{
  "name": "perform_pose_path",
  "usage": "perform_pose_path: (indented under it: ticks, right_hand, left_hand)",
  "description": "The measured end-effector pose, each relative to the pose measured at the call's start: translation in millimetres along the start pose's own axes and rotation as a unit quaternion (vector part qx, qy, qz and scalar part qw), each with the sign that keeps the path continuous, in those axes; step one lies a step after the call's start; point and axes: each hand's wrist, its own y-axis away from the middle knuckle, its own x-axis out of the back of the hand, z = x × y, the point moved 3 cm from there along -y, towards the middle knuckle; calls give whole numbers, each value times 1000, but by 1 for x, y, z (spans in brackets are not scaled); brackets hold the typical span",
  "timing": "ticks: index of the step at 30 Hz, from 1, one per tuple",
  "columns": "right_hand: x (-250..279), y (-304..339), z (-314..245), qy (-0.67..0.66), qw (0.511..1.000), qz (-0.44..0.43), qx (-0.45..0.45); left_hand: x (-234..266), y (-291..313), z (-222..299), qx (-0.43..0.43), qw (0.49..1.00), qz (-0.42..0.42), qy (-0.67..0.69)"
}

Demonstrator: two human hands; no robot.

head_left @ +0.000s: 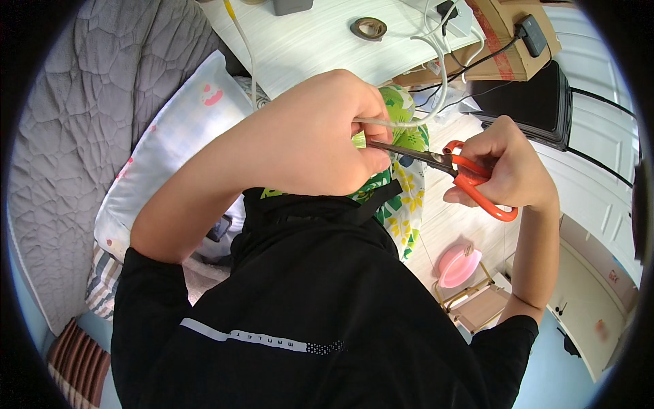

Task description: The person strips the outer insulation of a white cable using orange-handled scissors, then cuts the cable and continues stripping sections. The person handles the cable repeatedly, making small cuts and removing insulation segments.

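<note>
My left hand [327, 129] is closed, its fingers curled round a white cable [407, 124] that passes over the knuckles and loops up toward the table. My right hand [507, 167] grips a pair of scissors [485, 198] by the orange-red handles, the fingers through the loops. The dark blades point left, and their tips reach the left thumb and fingertips. Whether the blades touch the cable is hidden by the left hand. Beneath both hands lies a green, yellow and white patterned cloth [407, 204] over my lap.
A white table [306, 54] ahead bears a roll of brown tape [368, 28] and a white power strip [463, 20]. To the right are a cardboard box [501, 51], a black case [524, 105], a pink basin [458, 266] and a folding stool [480, 307]. A grey quilted bed [88, 102] lies left.
</note>
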Motion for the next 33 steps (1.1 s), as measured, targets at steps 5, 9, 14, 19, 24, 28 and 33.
perform_pose_path:
  ticks: [5,9,14,19,24,28,33]
  right_hand:
    - [1,9,14,-63,998,-13,-20]
    - [-13,22,40,-134,989,31,-45]
    - [-59,-7,65,-26,964,217,-149]
    - [-69,-70,35,100,928,329,-140]
    - [-62,-90,22,95,919,344,-168]
    - [-60,-84,25,103,915,337,-195]
    - [-64,-73,37,97,912,341,-206]
  left_hand:
    - [5,-2,-9,29,994,-45,94]
    - [12,0,-13,15,985,-42,165]
    - [19,-1,-23,31,981,43,186]
    - [25,0,-32,26,963,130,235]
    - [36,-5,-42,57,945,248,203]
    - [48,-9,-67,51,931,356,63]
    - [52,-18,-82,35,917,398,-1]
